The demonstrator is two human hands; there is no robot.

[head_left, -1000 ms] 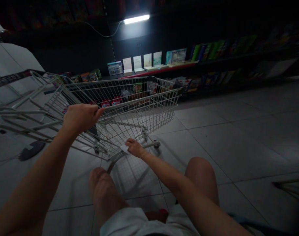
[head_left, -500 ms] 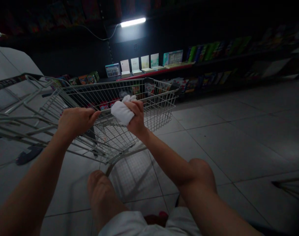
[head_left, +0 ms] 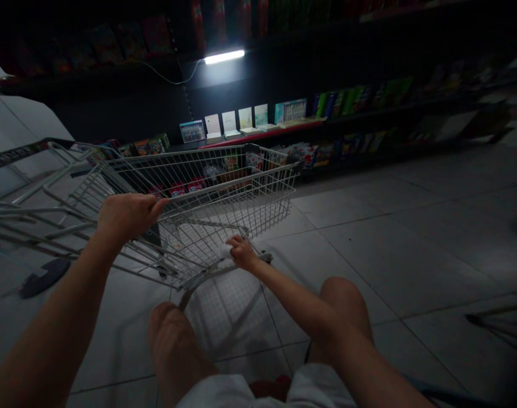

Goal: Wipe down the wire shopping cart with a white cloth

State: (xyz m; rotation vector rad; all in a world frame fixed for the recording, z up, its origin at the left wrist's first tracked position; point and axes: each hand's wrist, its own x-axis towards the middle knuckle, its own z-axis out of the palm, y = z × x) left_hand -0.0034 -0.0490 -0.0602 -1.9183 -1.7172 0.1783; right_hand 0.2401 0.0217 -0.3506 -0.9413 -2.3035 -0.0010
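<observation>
Dimly lit: trolley (head_left: 224, 181) on tiled floor (head_left: 390, 238), stocked shelves (head_left: 347, 119) behind

Looking at a cart (head_left: 241, 182) of thin pale metal wire — dully gleaming — a soft matt white cloth (head_left: 223, 253), and smooth, faintly glossy floor tiles (head_left: 390, 238).

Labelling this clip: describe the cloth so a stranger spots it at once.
Start at the wire shopping cart on the tiled floor. Below its basket, the right hand presses a small white cloth on the frame bar: the only soft thing among metal.
</observation>
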